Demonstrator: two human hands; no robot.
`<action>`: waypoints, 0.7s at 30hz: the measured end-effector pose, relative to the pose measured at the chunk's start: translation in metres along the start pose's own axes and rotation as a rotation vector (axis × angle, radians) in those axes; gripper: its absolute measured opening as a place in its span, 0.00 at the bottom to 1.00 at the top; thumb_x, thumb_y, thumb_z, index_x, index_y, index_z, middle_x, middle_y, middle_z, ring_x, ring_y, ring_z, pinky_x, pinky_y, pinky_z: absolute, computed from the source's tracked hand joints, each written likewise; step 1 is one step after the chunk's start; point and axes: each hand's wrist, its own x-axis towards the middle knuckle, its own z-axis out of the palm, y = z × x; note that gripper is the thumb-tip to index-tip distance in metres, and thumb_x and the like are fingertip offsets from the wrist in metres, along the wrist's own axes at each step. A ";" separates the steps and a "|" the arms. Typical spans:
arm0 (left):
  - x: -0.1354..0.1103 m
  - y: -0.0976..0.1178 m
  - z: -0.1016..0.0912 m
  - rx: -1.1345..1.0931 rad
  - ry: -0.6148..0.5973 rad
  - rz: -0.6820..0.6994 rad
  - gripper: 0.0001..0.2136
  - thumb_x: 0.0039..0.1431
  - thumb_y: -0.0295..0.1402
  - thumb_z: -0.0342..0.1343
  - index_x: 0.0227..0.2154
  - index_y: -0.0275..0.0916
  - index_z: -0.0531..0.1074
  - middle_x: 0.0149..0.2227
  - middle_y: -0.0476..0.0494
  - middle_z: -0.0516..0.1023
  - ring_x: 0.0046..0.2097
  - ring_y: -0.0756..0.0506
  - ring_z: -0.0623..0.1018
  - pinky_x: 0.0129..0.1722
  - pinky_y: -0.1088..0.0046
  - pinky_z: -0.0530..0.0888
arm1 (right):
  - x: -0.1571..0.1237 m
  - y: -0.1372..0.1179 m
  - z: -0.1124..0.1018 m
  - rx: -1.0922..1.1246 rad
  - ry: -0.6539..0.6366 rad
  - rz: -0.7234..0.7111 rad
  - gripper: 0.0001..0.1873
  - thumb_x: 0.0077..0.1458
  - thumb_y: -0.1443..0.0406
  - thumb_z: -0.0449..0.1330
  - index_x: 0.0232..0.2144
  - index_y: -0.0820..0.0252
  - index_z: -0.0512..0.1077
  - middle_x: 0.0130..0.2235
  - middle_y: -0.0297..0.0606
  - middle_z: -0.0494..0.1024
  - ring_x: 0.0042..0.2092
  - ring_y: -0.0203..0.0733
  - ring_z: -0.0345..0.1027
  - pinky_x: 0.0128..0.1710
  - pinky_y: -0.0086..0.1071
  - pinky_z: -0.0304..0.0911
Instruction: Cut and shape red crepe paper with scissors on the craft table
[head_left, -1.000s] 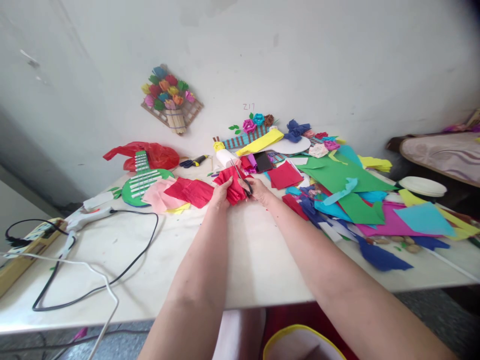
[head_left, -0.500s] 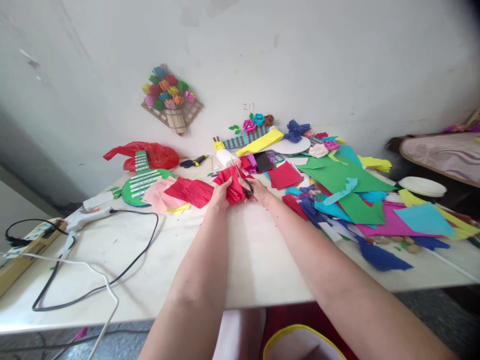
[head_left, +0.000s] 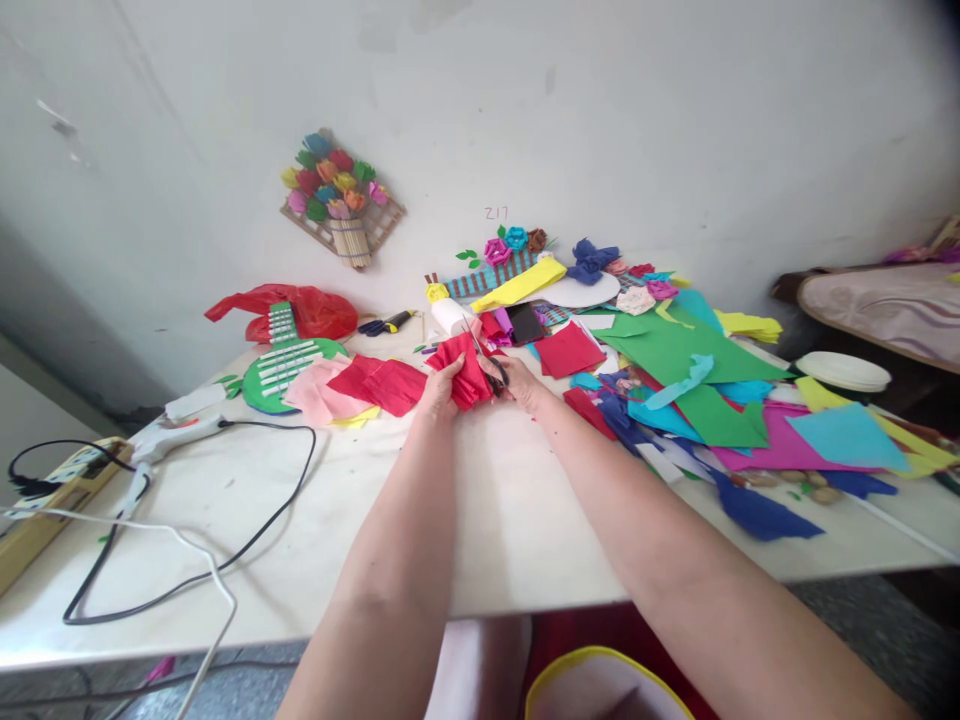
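Observation:
My left hand (head_left: 440,391) grips a folded wad of red crepe paper (head_left: 459,368) over the middle of the white table (head_left: 495,510). My right hand (head_left: 519,382) is closed on a pair of black-handled scissors (head_left: 484,358), whose blades point up and away into the red paper. More red paper sheets (head_left: 379,382) lie just left of my left hand, partly on a pale pink sheet (head_left: 319,390).
A heap of coloured paper sheets (head_left: 697,390) covers the table's right side. A glue gun (head_left: 169,432) with a black cable (head_left: 247,520) lies on the left. A green paper guitar (head_left: 281,365), a red plastic bag (head_left: 311,310) and paper flower crafts (head_left: 517,262) stand by the wall.

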 end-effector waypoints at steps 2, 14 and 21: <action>0.001 0.000 -0.001 -0.003 -0.003 0.005 0.09 0.47 0.24 0.57 0.34 0.31 0.70 0.32 0.38 0.77 0.35 0.43 0.77 0.40 0.63 0.74 | 0.000 0.000 0.000 -0.002 0.004 0.004 0.20 0.44 0.50 0.57 0.19 0.61 0.61 0.13 0.27 0.62 0.13 0.28 0.54 0.10 0.22 0.46; 0.001 0.000 -0.003 -0.016 -0.067 -0.028 0.09 0.50 0.25 0.54 0.35 0.30 0.69 0.33 0.36 0.76 0.35 0.42 0.77 0.41 0.59 0.72 | 0.000 -0.005 -0.005 -0.049 -0.032 0.005 0.20 0.42 0.50 0.58 0.18 0.62 0.63 0.14 0.30 0.65 0.14 0.28 0.55 0.10 0.22 0.47; 0.001 0.000 -0.004 -0.016 -0.100 -0.034 0.08 0.50 0.26 0.54 0.35 0.30 0.70 0.33 0.36 0.77 0.34 0.42 0.77 0.40 0.59 0.73 | 0.003 0.001 -0.007 -0.033 -0.029 -0.022 0.19 0.43 0.50 0.58 0.19 0.60 0.63 0.15 0.30 0.65 0.15 0.30 0.56 0.13 0.24 0.55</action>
